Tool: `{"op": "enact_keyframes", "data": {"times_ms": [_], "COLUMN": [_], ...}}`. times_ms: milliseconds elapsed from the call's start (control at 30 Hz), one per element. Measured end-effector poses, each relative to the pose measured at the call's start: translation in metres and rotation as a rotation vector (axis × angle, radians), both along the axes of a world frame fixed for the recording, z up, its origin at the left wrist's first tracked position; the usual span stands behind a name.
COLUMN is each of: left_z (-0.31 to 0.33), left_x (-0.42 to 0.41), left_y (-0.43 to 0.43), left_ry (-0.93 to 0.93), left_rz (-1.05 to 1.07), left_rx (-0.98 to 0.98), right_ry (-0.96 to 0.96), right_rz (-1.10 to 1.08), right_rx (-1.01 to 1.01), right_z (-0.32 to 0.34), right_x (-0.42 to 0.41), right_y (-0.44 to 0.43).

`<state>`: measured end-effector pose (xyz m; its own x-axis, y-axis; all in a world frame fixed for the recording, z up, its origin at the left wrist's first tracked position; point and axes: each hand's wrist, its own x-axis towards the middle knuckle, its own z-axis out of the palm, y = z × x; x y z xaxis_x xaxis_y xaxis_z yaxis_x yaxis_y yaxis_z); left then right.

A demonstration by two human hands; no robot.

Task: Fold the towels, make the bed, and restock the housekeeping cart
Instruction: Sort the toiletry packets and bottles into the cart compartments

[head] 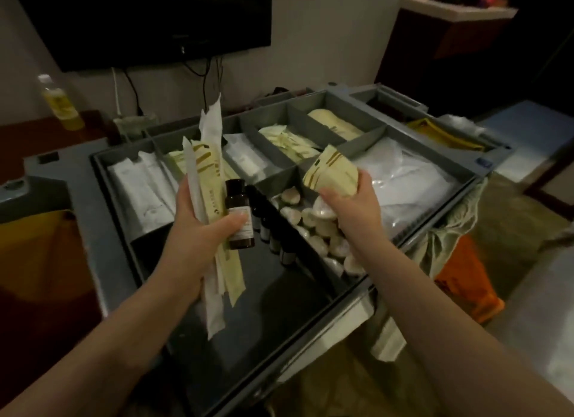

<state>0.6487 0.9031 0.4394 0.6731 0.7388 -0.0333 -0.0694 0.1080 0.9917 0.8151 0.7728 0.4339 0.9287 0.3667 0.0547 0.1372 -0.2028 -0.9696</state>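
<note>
The grey housekeeping cart tray (400, 127) lies below me, split into compartments. My left hand (198, 233) grips a bundle of long cream and white amenity packets (208, 168) together with a small dark bottle (238, 218), thumb across the bottle. My right hand (354, 208) holds a cream packet with gold stripes (332, 171) above the compartment of round wrapped soaps (323, 227). A row of small dark bottles (273, 236) stands beside the soaps.
White packets (146, 186) fill the left compartment, clear plastic bags (407, 180) the right one. Cream sachets (292, 140) lie in the back compartments. A yellow bottle (59, 103) stands on the wooden desk at left under the television (146, 22). An orange bag (466, 277) hangs at the cart's right.
</note>
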Motion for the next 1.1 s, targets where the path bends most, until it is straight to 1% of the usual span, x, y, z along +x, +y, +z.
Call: {"op": "enact_keyframes", "data": {"times_ms": [133, 233, 333, 433, 500, 600, 767, 800, 867, 967, 1033, 1100], "left_z": [0.000, -0.002, 0.001, -0.002, -0.004, -0.005, -0.003, -0.003, -0.004, -0.004, -0.001, -0.003], "left_x": [0.028, 0.038, 0.044, 0.049, 0.050, 0.046, 0.041, 0.041, 0.044, 0.056, 0.066, 0.071], "left_y": [-0.007, -0.021, -0.042, -0.062, -0.073, -0.084, -0.080, -0.077, -0.069, -0.057, -0.050, -0.042], "left_ry": [0.013, -0.005, -0.002, -0.020, 0.004, 0.045, 0.059, 0.062, 0.045, 0.029, 0.015, -0.008], "left_rz": [0.104, 0.260, 0.438, 0.586, 0.645, 0.705, 0.747, 0.741, 0.724, 0.666, 0.612, 0.555], "left_rx": [0.032, 0.011, 0.021, -0.028, -0.034, -0.008, -0.003, -0.005, -0.008, -0.003, 0.016, 0.031], "right_ry": [-0.049, -0.140, -0.203, -0.179, -0.069, 0.351, 0.949, 1.030, 1.106, 1.152, 1.154, 1.127], "right_rz": [0.213, 0.428, 0.599, 0.658, 0.664, 0.707, 0.680, 0.685, 0.698, 0.687, 0.672, 0.655], "right_rx": [-0.146, -0.294, -0.265, -0.188, -0.129, 0.005, 0.125, 0.159, 0.202, 0.278, 0.330, 0.321], "right_z": [-0.012, -0.015, -0.013, -0.010, -0.008, -0.004, 0.006, 0.007, 0.006, 0.007, 0.007, 0.006], "right_x": [0.040, 0.057, 0.068, 0.081, 0.089, 0.096, 0.113, 0.116, 0.121, 0.128, 0.135, 0.143], "right_y": [0.015, 0.031, 0.036, 0.037, 0.037, 0.039, 0.044, 0.045, 0.046, 0.050, 0.054, 0.059]}}
